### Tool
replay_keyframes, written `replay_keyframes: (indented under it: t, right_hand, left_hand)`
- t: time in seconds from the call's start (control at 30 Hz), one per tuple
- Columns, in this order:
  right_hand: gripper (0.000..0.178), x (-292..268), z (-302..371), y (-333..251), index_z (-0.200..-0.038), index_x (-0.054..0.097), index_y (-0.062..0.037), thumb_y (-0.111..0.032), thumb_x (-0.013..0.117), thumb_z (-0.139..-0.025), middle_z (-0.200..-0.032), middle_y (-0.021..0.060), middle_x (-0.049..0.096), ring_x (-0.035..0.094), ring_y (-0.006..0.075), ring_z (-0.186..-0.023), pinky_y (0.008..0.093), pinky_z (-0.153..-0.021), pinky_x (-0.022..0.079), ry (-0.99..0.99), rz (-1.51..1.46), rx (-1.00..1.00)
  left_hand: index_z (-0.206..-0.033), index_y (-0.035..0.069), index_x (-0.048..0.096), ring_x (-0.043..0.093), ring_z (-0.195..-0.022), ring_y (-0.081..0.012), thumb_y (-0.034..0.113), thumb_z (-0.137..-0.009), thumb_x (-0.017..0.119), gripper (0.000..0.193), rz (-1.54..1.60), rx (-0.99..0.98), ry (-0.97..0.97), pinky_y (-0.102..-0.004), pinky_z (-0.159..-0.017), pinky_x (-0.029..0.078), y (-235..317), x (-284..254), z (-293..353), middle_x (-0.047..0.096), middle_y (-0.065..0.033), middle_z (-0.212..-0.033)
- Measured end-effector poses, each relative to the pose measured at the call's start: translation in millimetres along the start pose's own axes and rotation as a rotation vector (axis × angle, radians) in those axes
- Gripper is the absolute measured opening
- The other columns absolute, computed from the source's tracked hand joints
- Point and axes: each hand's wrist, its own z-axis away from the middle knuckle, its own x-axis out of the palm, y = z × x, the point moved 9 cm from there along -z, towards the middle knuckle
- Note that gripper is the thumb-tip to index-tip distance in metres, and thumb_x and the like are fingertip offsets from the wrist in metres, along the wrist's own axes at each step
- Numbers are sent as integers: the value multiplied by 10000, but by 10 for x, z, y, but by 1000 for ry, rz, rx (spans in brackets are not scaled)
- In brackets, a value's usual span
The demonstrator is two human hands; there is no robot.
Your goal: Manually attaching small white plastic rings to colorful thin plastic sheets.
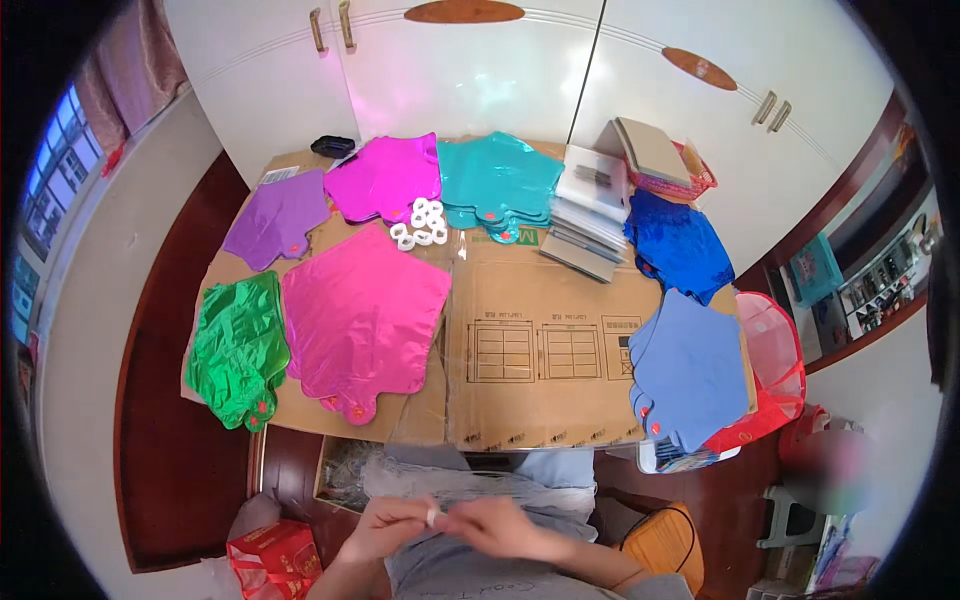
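Inspecting remotely, I find left hand (392, 525) closed on a small white item (432, 517); right hand's (492, 526) grip, just beside, I cannot tell

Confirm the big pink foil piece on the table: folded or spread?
Spread flat: the pink foil piece shows its broad face and pointed outline on the cardboard. Cannot tell about layers underneath.

- White cupboards (465, 65) standing just past the surface's (540, 410) far edge
- Red basket (707, 181) over by its far right corner
- Dusty-pink curtain (137, 65), well off the left edge
- Red bag (272, 560) down on the floor (730, 510), near left
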Motion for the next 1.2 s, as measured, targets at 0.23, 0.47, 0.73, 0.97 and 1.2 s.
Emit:
replay_keyframes:
  t: [0.23, 0.47, 0.73, 0.97, 1.2]
  right_hand:
    - [103, -116, -18, 1, -846, 568, -57, -139, 527, -797, -656, 135, 543, 558, 299, -591, 359, -534, 440, 37, -56, 22]
    - [119, -185, -27, 32, -826, 561, -50, -161, 523, -810, -704, 155, 569, 583, 312, -646, 374, -570, 452, 10, -165, 199]
    - [104, -172, -6, 21, -855, 610, -66, -121, 533, -814, -701, 131, 582, 579, 286, -608, 338, -523, 436, 14, -177, 68]
    - [74, -125, -20, -127, -809, 550, -55, -113, 503, -805, -682, 137, 553, 557, 326, -625, 376, -563, 445, 25, -121, -81]
    - [93, 79, -47, -19, -833, 544, -29, -110, 516, -797, -740, 143, 553, 550, 331, -681, 382, -593, 437, -34, -118, -41]
  left_hand:
    - [-920, 13, 635, 518, -738, -200, 83, -813, 559, 149, 148, 84, -166, -304, -668, 418, 175, 163, 34, 573, -87, -721]
    - [-904, 49, 642, 507, -723, -197, 80, -810, 565, 125, -339, 114, -54, -289, -678, 406, 133, 48, -14, 605, -85, -762]
    - [-885, 54, 636, 494, -784, -197, 35, -790, 571, 116, -506, 123, -270, -293, -679, 410, 142, 175, -40, 618, -49, -777]
    - [-928, 18, 616, 506, -770, -187, 33, -803, 549, 143, -745, 197, -92, -299, -697, 408, 269, 92, -118, 628, -46, -780]
    - [-918, 11, 620, 516, -812, -178, 35, -817, 516, 148, -665, 181, 23, -283, -715, 395, 281, -7, -77, 620, -48, -791]
